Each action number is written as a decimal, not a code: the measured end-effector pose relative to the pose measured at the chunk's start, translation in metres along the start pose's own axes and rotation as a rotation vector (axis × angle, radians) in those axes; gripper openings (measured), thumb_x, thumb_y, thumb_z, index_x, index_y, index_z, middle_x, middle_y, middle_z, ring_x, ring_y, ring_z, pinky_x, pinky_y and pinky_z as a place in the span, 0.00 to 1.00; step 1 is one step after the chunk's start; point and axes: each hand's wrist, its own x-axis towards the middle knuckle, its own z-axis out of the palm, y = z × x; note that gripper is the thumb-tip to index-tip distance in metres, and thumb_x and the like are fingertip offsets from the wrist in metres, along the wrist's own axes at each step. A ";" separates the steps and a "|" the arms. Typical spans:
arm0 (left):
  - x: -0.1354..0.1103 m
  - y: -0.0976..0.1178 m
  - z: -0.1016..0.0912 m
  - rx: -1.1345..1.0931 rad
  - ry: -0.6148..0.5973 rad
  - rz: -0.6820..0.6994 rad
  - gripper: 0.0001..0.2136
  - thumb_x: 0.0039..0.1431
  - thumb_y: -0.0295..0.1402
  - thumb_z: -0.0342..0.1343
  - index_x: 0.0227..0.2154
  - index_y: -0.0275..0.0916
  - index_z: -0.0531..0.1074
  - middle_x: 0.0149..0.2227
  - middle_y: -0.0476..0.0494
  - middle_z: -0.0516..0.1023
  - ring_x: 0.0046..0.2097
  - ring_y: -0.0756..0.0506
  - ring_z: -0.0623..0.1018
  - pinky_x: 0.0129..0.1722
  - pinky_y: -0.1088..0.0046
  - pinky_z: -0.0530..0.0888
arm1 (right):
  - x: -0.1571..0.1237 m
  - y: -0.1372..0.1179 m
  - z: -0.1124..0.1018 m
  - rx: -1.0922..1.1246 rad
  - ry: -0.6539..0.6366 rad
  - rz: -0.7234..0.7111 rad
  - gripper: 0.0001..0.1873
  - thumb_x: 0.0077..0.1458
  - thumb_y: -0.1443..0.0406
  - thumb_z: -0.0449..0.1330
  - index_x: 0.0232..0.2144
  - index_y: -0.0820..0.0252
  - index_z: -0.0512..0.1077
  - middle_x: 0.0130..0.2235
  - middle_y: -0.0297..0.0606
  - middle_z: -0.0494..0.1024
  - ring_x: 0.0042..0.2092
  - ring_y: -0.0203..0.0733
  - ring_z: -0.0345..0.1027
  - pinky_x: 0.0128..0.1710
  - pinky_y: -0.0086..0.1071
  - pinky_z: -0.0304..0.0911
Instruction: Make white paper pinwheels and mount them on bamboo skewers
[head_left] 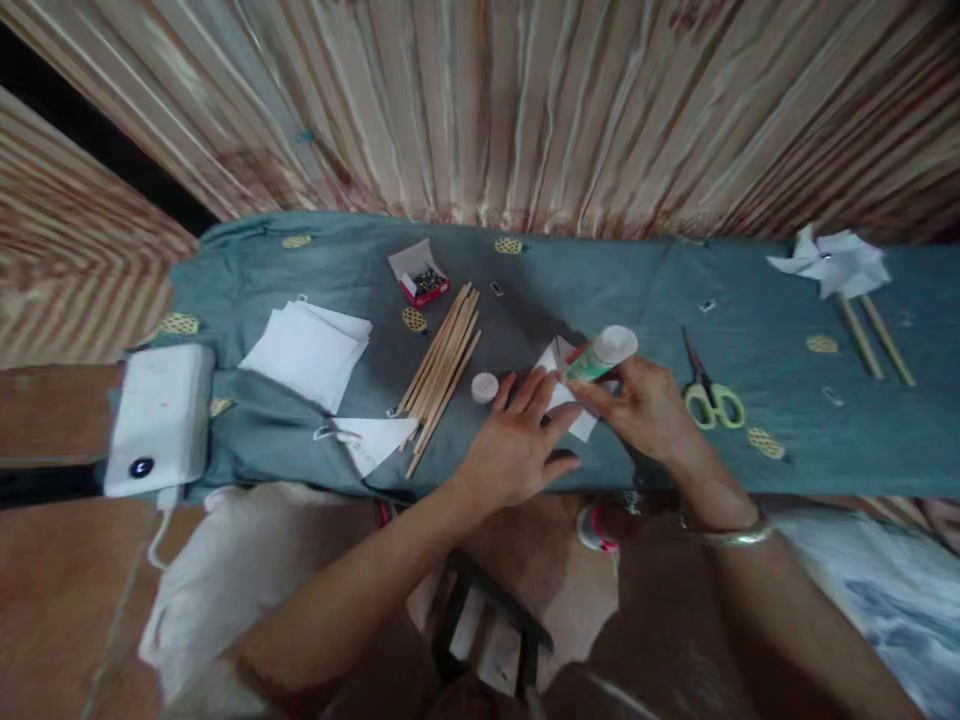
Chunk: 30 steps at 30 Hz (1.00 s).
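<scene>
A green and white glue stick (pixel 604 352) is gripped in my right hand (pixel 637 405), its lower end down at a small piece of white paper (pixel 581 424). My left hand (pixel 517 450) lies with fingers stretched out, fingertips on the paper's left side. Both hands cover part of the sheet, so its full shape is hidden. Left of my left fingertips sits a round white cap (pixel 484 387). Scissors with light green handles (pixel 699 400) lie just right of my right hand.
Wooden sticks (pixel 442 375) lie bundled left of the cap, near an open red box of small metal pieces (pixel 424 282). Farther left are stacked white papers (pixel 304 350), a paper scrap (pixel 375 440) and a white power bank (pixel 159 420). Paper pinwheels (pixel 840 262) lie far right. Corrugated metal (pixel 480 120) stands behind.
</scene>
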 end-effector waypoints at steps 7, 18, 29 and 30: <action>0.000 -0.003 -0.002 0.001 0.010 -0.002 0.28 0.63 0.47 0.53 0.62 0.39 0.61 0.66 0.27 0.57 0.68 0.31 0.56 0.64 0.45 0.53 | 0.001 0.000 -0.001 -0.033 -0.025 -0.001 0.22 0.56 0.50 0.56 0.37 0.62 0.75 0.27 0.41 0.77 0.25 0.42 0.67 0.25 0.35 0.59; 0.000 -0.003 0.000 0.010 0.037 0.007 0.28 0.61 0.48 0.54 0.61 0.39 0.63 0.66 0.29 0.59 0.68 0.32 0.57 0.63 0.45 0.56 | 0.001 -0.002 -0.004 -0.005 -0.099 -0.007 0.17 0.54 0.56 0.59 0.39 0.62 0.75 0.30 0.42 0.79 0.27 0.44 0.70 0.27 0.35 0.60; 0.000 -0.003 -0.001 0.009 0.030 0.007 0.29 0.62 0.47 0.54 0.62 0.39 0.62 0.66 0.28 0.58 0.68 0.32 0.57 0.64 0.46 0.55 | -0.003 0.003 -0.006 -0.058 -0.099 -0.005 0.19 0.55 0.53 0.58 0.38 0.62 0.75 0.23 0.36 0.73 0.22 0.39 0.62 0.24 0.33 0.55; 0.000 -0.003 -0.001 0.008 0.032 0.006 0.29 0.62 0.47 0.54 0.62 0.39 0.62 0.66 0.28 0.58 0.68 0.32 0.57 0.64 0.46 0.55 | -0.003 0.003 -0.006 -0.060 -0.095 -0.005 0.19 0.55 0.52 0.58 0.37 0.62 0.75 0.22 0.35 0.71 0.21 0.38 0.61 0.24 0.33 0.54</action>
